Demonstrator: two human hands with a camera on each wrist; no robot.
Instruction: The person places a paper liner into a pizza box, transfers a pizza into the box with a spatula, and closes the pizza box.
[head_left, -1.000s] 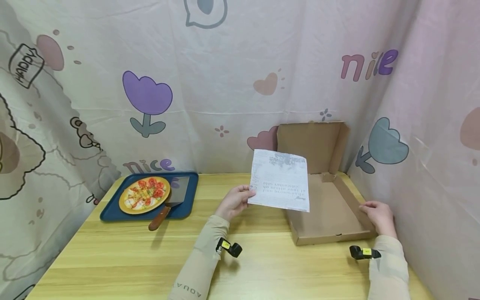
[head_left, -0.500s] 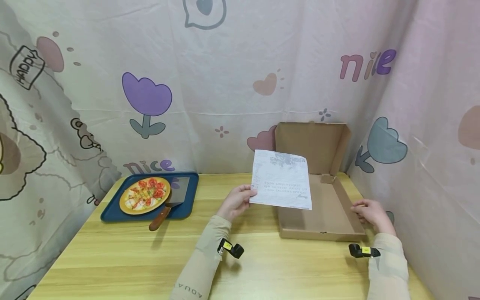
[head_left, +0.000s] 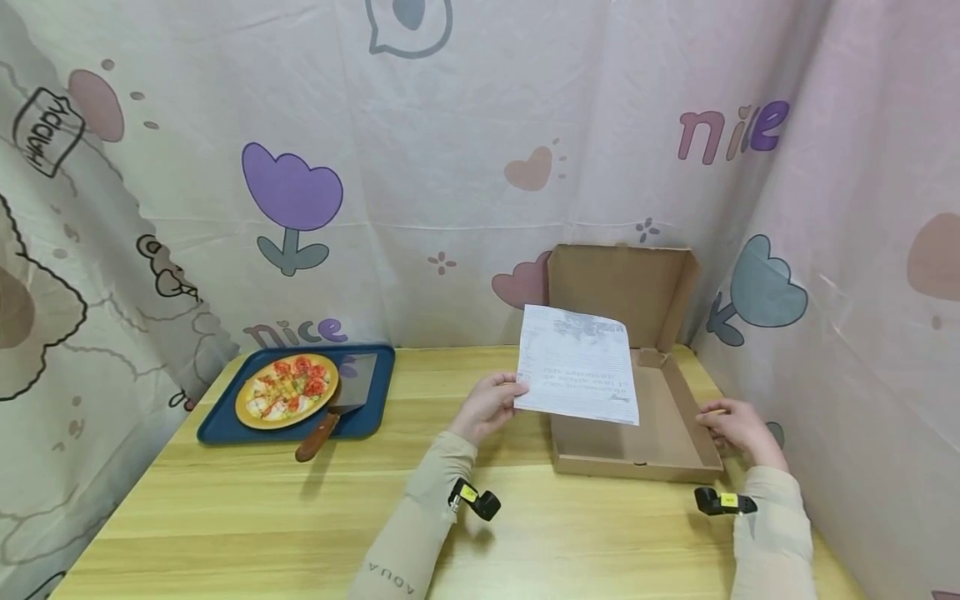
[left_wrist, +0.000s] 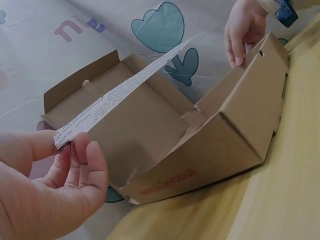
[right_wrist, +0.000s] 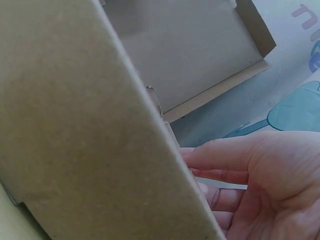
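Observation:
My left hand (head_left: 489,407) pinches the left edge of a printed sheet of paper (head_left: 577,367) between thumb and fingers. The sheet hangs in the air above a cardboard pizza box (head_left: 637,465), hiding part of its inside. That box lies on the table with its lid (head_left: 618,292) raised against the curtain. At the box's right side wall, my right hand (head_left: 746,429) grips the upper edge; in the right wrist view the wall (right_wrist: 100,140) hides some fingertips. Seen from the left wrist, the sheet (left_wrist: 120,92) slants edge-on over the box.
On the left of the wooden table (head_left: 247,517) lies a blue tray (head_left: 217,425). It bears a pizza (head_left: 288,390) on a yellow round base and a cake server (head_left: 322,435) whose wooden handle overhangs the front rim. Patterned curtains (head_left: 420,150) close off the back and sides.
The box has shifted left and its front edge has straightened, with my right hand moving left along with it. My left hand has carried the paper slightly to the right.

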